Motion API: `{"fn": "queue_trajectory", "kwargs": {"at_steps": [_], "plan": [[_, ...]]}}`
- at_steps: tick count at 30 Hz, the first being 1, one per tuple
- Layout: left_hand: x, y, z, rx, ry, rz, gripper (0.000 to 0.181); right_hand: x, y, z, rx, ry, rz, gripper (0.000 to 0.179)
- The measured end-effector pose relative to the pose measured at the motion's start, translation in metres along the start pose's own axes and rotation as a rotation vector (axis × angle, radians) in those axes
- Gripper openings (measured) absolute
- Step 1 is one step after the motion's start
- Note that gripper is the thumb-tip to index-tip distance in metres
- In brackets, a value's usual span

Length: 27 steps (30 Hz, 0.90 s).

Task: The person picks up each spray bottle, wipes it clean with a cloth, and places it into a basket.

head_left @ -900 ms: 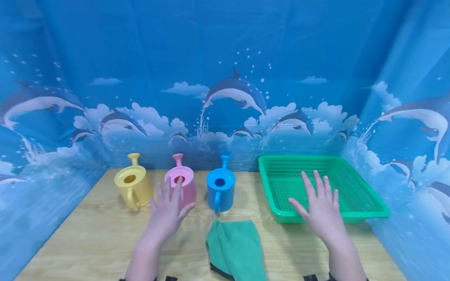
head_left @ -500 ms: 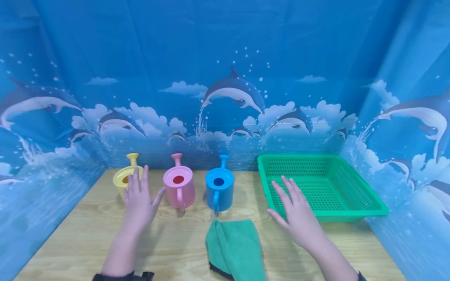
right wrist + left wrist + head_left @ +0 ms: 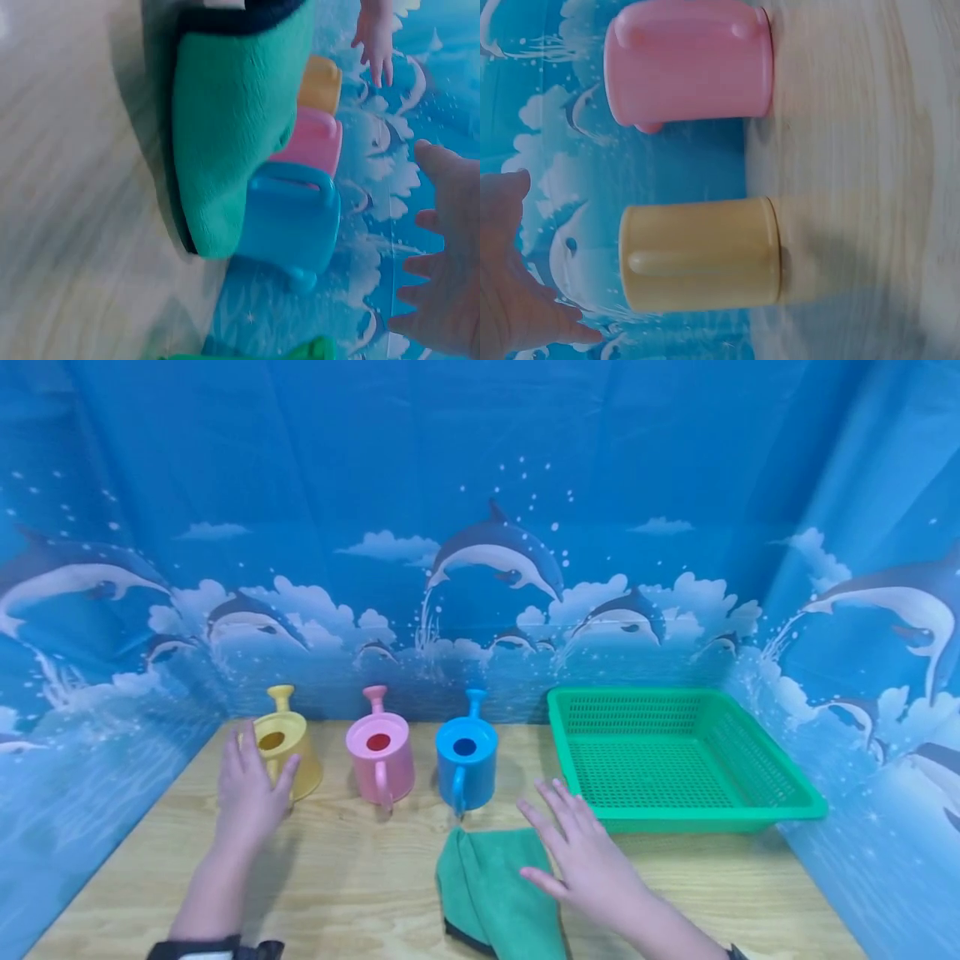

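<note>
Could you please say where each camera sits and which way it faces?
Head: on the head, facing forward and down at the basket and cloth; left hand and right hand show.
Left wrist: on that wrist, facing the yellow can and pink can; left hand partly shows.
Right wrist: on that wrist, facing past the cloth toward the blue can; both hands show.
All three share: yellow can, pink can.

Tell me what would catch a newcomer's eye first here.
Probably the yellow watering can, pink can and blue can, lined up left to centre along the table's back, the left hand close to the yellow one. Then the big green basket at back right and the green cloth at front centre. Behind them, dolphins leap across a blue backdrop.
</note>
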<state>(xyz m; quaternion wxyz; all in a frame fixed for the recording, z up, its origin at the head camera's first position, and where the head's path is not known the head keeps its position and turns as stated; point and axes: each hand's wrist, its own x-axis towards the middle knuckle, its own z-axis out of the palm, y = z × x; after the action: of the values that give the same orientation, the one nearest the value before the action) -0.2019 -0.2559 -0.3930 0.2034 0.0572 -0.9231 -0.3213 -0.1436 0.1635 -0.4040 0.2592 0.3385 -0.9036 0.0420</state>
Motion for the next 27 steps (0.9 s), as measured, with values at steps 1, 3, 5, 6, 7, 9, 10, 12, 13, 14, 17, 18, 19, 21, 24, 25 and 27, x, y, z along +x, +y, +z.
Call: {"fn": "queue_trajectory", "kwargs": {"at_steps": [1, 3, 5, 6, 7, 9, 10, 12, 13, 14, 17, 18, 19, 21, 24, 25, 27], "plan": [[0.000, -0.002, 0.000, -0.008, -0.005, -0.010, 0.083, 0.000, -0.002, 0.001, 0.000, -0.003, -0.009, 0.072], [0.002, -0.005, 0.000, -0.025, -0.011, -0.027, 0.083, -0.001, -0.008, 0.003, 0.006, -0.014, -0.021, 0.077], [0.002, -0.008, -0.001, -0.036, -0.022, -0.047, 0.085, -0.002, -0.013, 0.004, 0.006, -0.025, -0.034, 0.080], [0.002, -0.009, -0.001, -0.039, -0.025, -0.054, 0.085, -0.002, -0.015, 0.005, 0.006, -0.030, -0.041, 0.080], [0.002, -0.010, 0.000, -0.039, -0.029, -0.062, 0.085, -0.003, -0.017, 0.006, 0.012, -0.038, -0.047, 0.080], [0.002, -0.013, 0.000, -0.039, -0.031, -0.068, 0.085, -0.005, -0.021, 0.008, 0.023, -0.059, -0.057, 0.079], [0.002, -0.014, 0.001, -0.036, -0.031, -0.071, 0.085, -0.006, -0.023, 0.008, 0.031, -0.074, -0.059, 0.079], [0.002, -0.017, 0.002, -0.032, -0.028, -0.082, 0.085, -0.008, -0.026, 0.010, 0.044, -0.103, -0.069, 0.077], [0.002, -0.018, 0.002, -0.033, -0.029, -0.090, 0.085, -0.010, -0.027, 0.011, 0.049, -0.114, -0.075, 0.076], [0.002, -0.019, 0.002, -0.034, -0.028, -0.099, 0.085, -0.011, -0.027, 0.013, 0.051, -0.120, -0.083, 0.075], [0.003, -0.022, 0.004, -0.054, -0.030, -0.129, 0.085, -0.013, -0.029, 0.017, 0.043, -0.128, -0.113, 0.073], [0.003, -0.022, 0.004, -0.066, -0.034, -0.136, 0.085, -0.014, -0.030, 0.018, 0.042, -0.128, -0.123, 0.073], [0.004, -0.023, 0.005, -0.078, -0.036, -0.145, 0.086, -0.014, -0.030, 0.020, 0.042, -0.133, -0.131, 0.073], [0.005, -0.024, 0.006, -0.099, -0.045, -0.157, 0.086, -0.016, -0.031, 0.023, 0.037, -0.146, -0.145, 0.072], [0.006, -0.026, 0.008, -0.111, -0.059, -0.169, 0.087, -0.018, -0.031, 0.028, 0.043, -0.163, -0.165, 0.071], [0.006, -0.027, 0.009, -0.116, -0.065, -0.174, 0.088, -0.018, -0.031, 0.030, 0.045, -0.168, -0.169, 0.070], [0.007, -0.028, 0.010, -0.121, -0.072, -0.180, 0.088, -0.019, -0.031, 0.033, 0.052, -0.178, -0.175, 0.070]]}}
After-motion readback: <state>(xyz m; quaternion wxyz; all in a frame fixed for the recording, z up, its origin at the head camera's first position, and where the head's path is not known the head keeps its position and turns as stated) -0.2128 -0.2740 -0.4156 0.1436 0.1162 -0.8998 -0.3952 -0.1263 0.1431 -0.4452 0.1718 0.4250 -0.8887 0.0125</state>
